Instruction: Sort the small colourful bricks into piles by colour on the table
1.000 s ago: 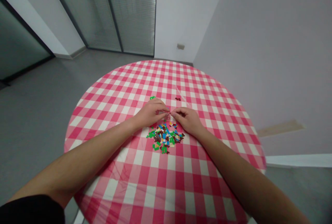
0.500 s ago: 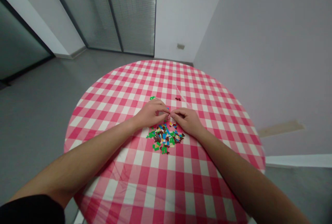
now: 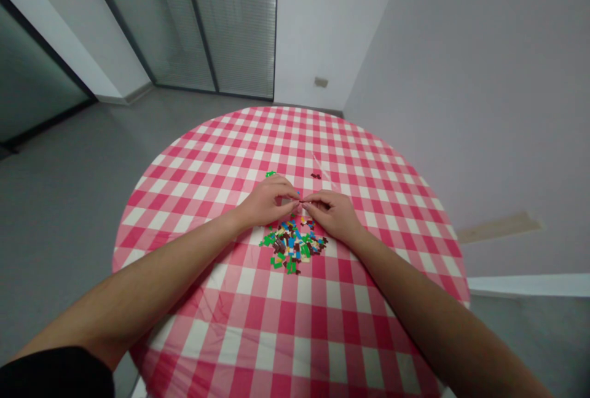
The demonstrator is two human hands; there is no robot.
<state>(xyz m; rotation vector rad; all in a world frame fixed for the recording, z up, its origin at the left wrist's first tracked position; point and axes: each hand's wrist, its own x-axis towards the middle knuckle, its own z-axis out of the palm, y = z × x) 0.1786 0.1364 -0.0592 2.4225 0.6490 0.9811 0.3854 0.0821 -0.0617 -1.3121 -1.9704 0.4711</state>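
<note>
My left hand (image 3: 267, 202) and my right hand (image 3: 332, 214) meet fingertip to fingertip just beyond a pile of small bricks (image 3: 293, 244), green, blue, brown and yellow, on a round table with a red and white checked cloth (image 3: 286, 324). Both hands are curled in a pinch around a tiny piece between them; a dark red speck shows where the fingertips touch, too small to name. Both wrists rest near the cloth at the pile's far side.
A few green bricks (image 3: 271, 174) lie just beyond my left hand, and a small brown piece (image 3: 316, 175) sits farther back right. A grey wall stands close to the table's right, glass doors with blinds at the far left, grey floor around.
The hands have stayed pinched together at the same spot; only the fingertips have shifted slightly. The pile has not moved.
</note>
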